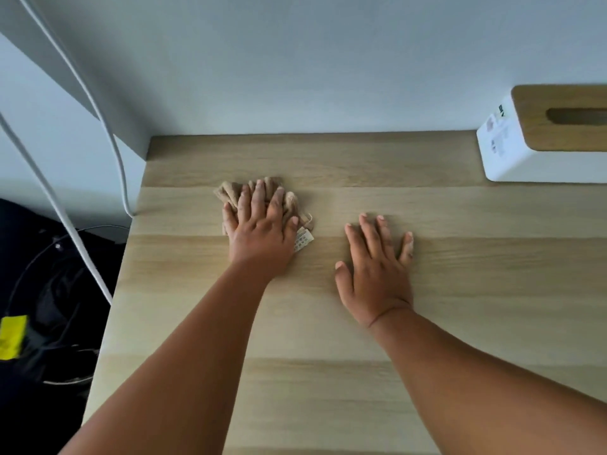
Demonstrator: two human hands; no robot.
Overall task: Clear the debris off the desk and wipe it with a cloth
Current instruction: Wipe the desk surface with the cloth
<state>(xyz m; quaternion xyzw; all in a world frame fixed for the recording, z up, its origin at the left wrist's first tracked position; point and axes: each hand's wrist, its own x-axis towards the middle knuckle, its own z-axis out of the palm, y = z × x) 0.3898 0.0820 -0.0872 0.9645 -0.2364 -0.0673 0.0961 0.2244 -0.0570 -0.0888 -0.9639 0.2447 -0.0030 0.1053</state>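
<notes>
A crumpled beige cloth (230, 192) with a small white label lies on the light wooden desk (460, 290), left of centre. My left hand (262, 231) presses flat on the cloth with straight, spread fingers, and covers most of it. My right hand (377, 270) lies palm down on the bare desk a little to the right, fingers spread, holding nothing. No debris shows on the desk surface.
A white tissue box (519, 152) with a wooden lid stands at the back right against the wall. White cables (108, 133) hang past the desk's left edge. Dark bags or gear with a yellow tag (11, 336) sit on the floor at left.
</notes>
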